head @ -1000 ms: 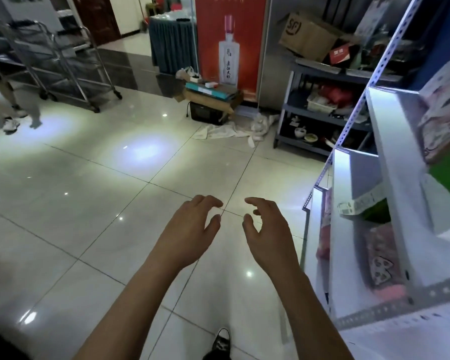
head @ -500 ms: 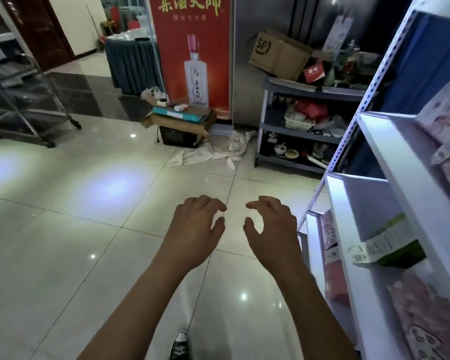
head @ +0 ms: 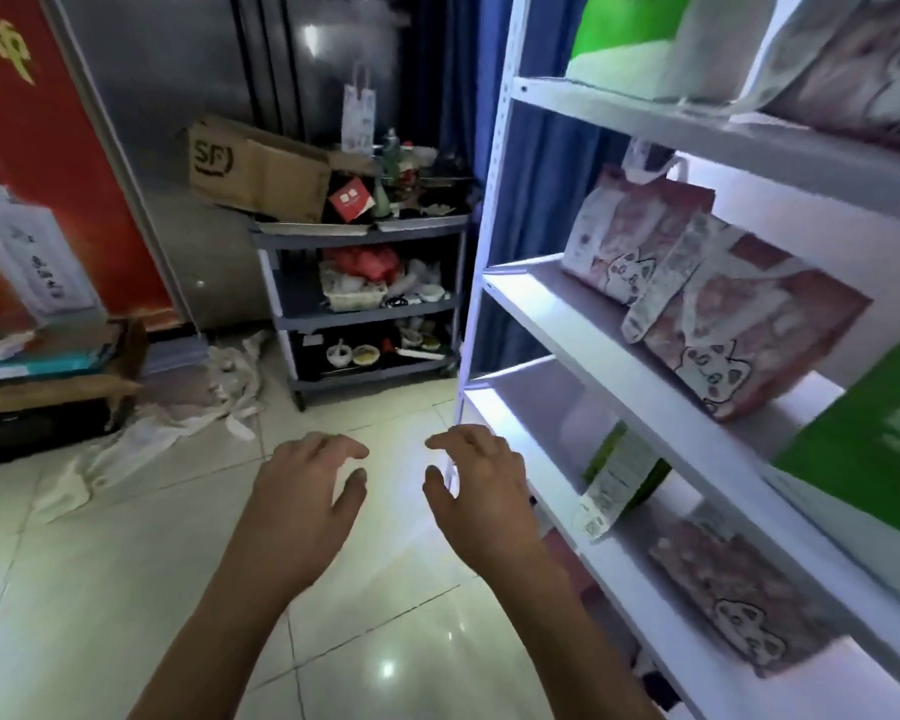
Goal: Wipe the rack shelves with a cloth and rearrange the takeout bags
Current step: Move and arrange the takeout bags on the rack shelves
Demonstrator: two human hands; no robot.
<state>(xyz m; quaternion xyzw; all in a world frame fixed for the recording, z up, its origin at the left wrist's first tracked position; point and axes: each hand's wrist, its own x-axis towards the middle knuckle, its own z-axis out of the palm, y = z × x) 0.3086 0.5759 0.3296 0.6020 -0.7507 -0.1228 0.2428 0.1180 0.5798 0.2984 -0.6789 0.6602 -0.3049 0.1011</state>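
both hands are held out over the tiled floor (head: 126, 563), palms down. left hand (head: 302, 501) and right hand (head: 481, 491) are seen w/ fingers loosely curled, nothing gripped by either; no cloth is held. right hand is placed just beside the front corner of the white rack (head: 494, 210), not touching as far as can be told.

takeout bags are seen on the rack shelves at right: two pink cat-print bags (head: 739, 324) leaning together on the middle shelf, a green bag (head: 874, 449) at the far right of that shelf, a green-and-white bag (head: 640, 39) on the top shelf. lower down, a small green bag w/ receipt (head: 619, 470) and another cat-print bag (head: 739, 605) lying flat.

in the bkgd a grey cart (head: 365, 298) loaded w/ dishes, a cardboard box (head: 255, 168) on top, and a red poster (head: 32, 163) at left.
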